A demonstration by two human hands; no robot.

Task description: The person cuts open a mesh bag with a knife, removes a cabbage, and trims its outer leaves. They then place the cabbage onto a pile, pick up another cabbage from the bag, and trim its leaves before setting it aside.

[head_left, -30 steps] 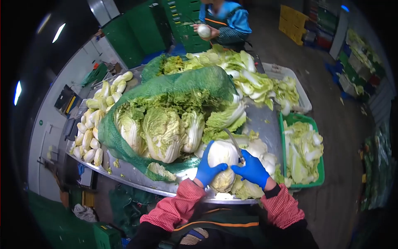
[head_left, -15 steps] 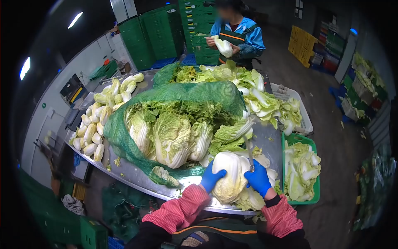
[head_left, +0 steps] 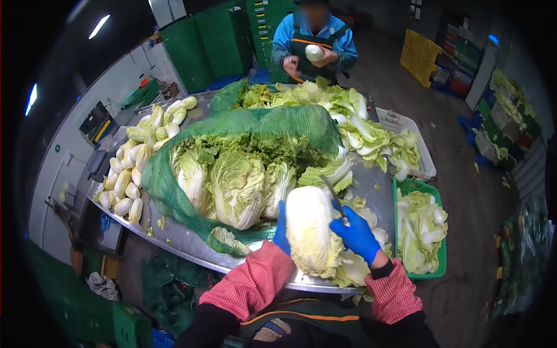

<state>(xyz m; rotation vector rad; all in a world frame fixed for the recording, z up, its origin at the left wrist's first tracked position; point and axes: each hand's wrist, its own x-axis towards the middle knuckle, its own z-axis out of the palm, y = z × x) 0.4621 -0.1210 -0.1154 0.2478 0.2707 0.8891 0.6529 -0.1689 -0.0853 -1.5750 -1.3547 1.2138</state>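
Observation:
A pale napa cabbage stands tilted near the front edge of the metal table. Pressed along its left side is my blue-gloved left hand, its fingers partly hidden behind the head. My right hand, also gloved in blue, is closed around a knife whose blade points up and away at the cabbage's right side. Loose trimmed leaves lie under and beside my right hand. Just beyond, untrimmed cabbages sit in the mouth of a green mesh sack.
Trimmed cabbages are heaped at the table's left. On the right stand a green crate of leaves and a white basket. Across the table a co-worker holds a small cabbage. More leaves cover the far right of the table.
The cabbage has been turned more upright, and my left hand has shifted further round its left side. The knife blade has tilted leftward. The co-worker has turned to face the table.

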